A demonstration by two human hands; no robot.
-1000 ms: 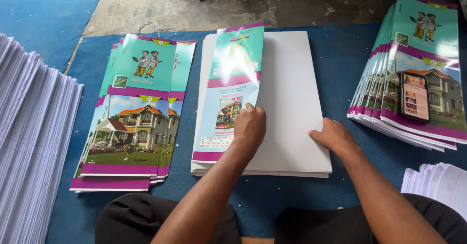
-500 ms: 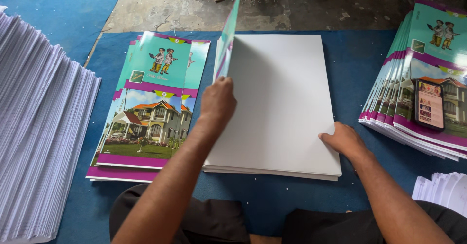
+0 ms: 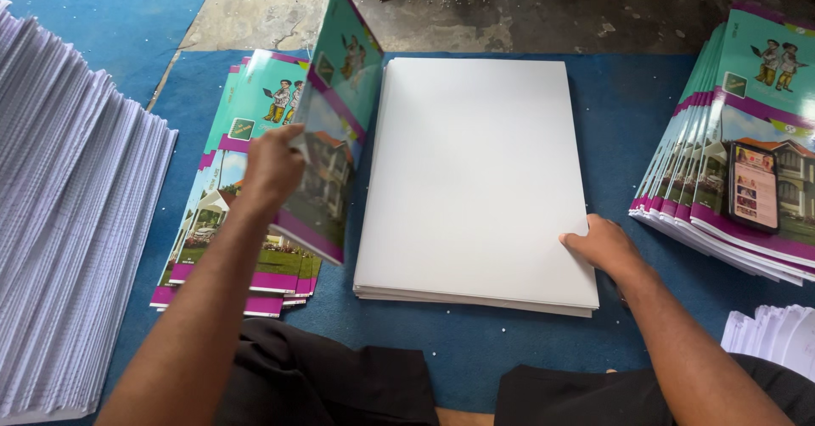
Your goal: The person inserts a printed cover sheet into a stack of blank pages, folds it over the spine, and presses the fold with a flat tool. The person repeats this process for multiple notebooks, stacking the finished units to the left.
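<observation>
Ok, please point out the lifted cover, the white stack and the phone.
lifted cover (image 3: 335, 112), head view, on its printed face.
white stack (image 3: 475, 180), head view, middle of the top sheet.
phone (image 3: 753, 187), head view, on its screen.

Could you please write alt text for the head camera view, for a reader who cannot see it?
A person's left hand lifts a teal illustrated cover above a cover pile, while the right hand rests on a white sheet stack on a blue mat. A phone lies on another cover pile at right.
</observation>
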